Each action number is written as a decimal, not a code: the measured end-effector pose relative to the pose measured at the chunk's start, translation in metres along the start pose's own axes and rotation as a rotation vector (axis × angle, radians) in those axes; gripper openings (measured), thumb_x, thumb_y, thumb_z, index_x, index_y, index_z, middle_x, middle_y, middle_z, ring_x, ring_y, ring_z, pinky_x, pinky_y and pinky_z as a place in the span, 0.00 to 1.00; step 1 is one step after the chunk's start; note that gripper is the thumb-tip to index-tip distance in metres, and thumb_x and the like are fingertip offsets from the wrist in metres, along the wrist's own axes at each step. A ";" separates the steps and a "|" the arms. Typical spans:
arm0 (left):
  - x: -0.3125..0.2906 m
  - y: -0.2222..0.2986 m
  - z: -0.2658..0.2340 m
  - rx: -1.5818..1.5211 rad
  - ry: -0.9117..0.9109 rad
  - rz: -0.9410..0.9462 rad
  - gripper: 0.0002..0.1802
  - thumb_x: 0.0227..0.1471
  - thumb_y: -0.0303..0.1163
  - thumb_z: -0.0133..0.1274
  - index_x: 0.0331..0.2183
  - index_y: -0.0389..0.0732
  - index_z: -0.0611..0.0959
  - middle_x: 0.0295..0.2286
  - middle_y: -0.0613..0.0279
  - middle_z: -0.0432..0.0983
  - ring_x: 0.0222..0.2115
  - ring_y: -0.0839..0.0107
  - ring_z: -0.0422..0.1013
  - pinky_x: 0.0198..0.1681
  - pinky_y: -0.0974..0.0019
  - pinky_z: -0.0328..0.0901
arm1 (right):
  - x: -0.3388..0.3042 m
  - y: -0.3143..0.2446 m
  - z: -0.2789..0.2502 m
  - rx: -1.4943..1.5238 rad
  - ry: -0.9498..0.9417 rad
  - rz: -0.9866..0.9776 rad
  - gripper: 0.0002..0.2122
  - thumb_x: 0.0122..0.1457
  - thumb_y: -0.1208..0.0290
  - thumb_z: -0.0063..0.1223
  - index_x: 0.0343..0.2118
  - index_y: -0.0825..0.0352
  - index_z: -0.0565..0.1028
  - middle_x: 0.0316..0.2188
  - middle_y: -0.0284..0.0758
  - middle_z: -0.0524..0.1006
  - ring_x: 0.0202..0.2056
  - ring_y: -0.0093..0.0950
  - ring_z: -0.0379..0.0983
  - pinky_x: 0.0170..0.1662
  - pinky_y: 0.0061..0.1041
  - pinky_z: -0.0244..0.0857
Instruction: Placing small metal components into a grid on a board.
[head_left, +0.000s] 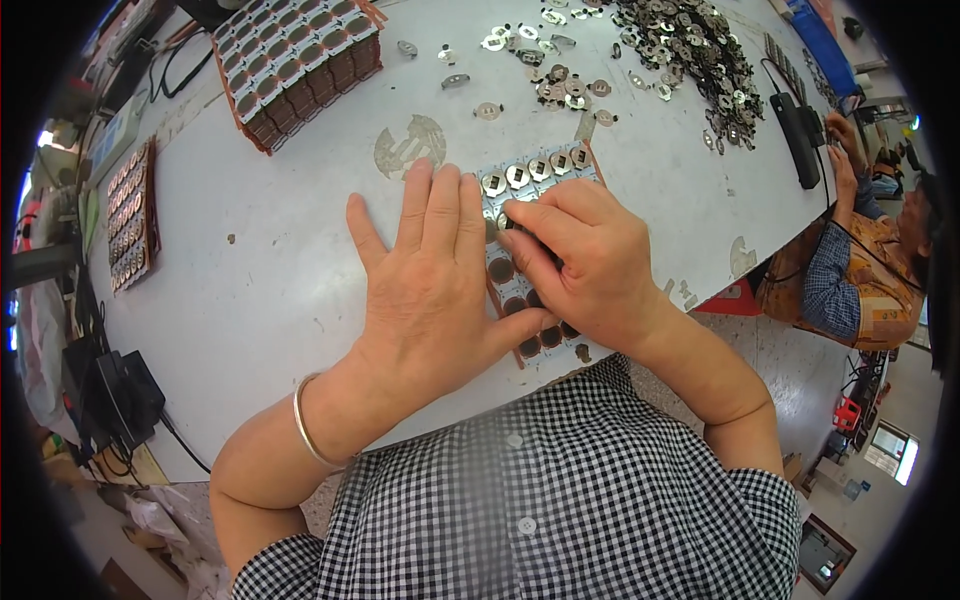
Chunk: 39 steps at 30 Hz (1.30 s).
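Note:
A circuit-board panel point(502, 271) with rows of dark round spots lies on the table in front of me. Shiny round metal clips point(517, 175) sit along its far row. Flat beside the panel's left edge, my left hand point(425, 285) has its fingers stretched out and its thumb reaching across the near part of the panel. Over the panel, thumb and forefinger of my right hand point(595, 250) pinch a small round metal clip point(503, 219) at the second row's left end. My right hand hides much of the panel's right side.
A tall stack of similar panels point(305, 75) stands at the far left, with another stack of clip-filled panels point(132, 220) at the left edge. A heap of loose clips point(690, 60) lies at the far right, others scattered nearby. A person point(860, 270) works at the right.

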<state>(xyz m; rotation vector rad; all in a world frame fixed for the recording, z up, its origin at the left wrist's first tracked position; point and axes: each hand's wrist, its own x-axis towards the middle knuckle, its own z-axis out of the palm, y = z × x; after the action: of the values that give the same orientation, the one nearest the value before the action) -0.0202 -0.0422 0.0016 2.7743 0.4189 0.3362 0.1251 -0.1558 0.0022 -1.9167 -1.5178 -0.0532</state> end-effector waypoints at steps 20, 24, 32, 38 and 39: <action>-0.001 -0.002 -0.009 0.002 -0.048 0.019 0.66 0.37 0.67 0.67 0.58 0.18 0.67 0.59 0.33 0.62 0.64 0.39 0.55 0.59 0.24 0.44 | 0.099 0.073 0.001 -0.141 -0.285 -0.310 0.07 0.58 0.77 0.58 0.39 0.64 0.81 0.39 0.36 0.80 0.42 0.39 0.77 0.43 0.35 0.74; -0.001 -0.003 -0.007 -0.004 -0.047 0.016 0.66 0.37 0.67 0.67 0.58 0.18 0.67 0.59 0.33 0.62 0.64 0.39 0.55 0.59 0.24 0.44 | 0.105 0.075 0.005 -0.206 -0.303 -0.395 0.05 0.59 0.76 0.57 0.38 0.64 0.80 0.36 0.36 0.80 0.39 0.39 0.77 0.42 0.35 0.73; -0.001 -0.003 -0.007 0.000 -0.040 0.022 0.65 0.37 0.66 0.68 0.58 0.18 0.67 0.59 0.32 0.62 0.64 0.38 0.55 0.59 0.24 0.44 | 0.097 0.071 -0.001 0.064 -0.344 -0.006 0.06 0.64 0.74 0.52 0.38 0.68 0.78 0.33 0.42 0.79 0.37 0.43 0.76 0.42 0.36 0.71; -0.001 -0.003 -0.007 -0.012 -0.039 0.024 0.66 0.37 0.66 0.68 0.58 0.18 0.67 0.59 0.32 0.62 0.64 0.37 0.55 0.59 0.23 0.44 | 0.109 0.078 -0.003 -0.017 -0.367 -0.119 0.08 0.66 0.72 0.50 0.37 0.70 0.79 0.33 0.43 0.81 0.37 0.42 0.77 0.43 0.36 0.70; -0.001 -0.003 -0.007 -0.012 -0.038 0.022 0.66 0.37 0.66 0.68 0.58 0.18 0.67 0.59 0.32 0.62 0.64 0.37 0.55 0.59 0.23 0.44 | 0.108 0.078 -0.004 -0.017 -0.368 -0.121 0.08 0.66 0.72 0.50 0.37 0.70 0.79 0.33 0.43 0.81 0.37 0.42 0.77 0.43 0.36 0.70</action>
<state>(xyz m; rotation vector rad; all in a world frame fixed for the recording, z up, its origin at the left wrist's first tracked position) -0.0237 -0.0377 0.0067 2.7704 0.3763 0.2899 0.2294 -0.0736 0.0138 -1.9201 -1.8779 0.2465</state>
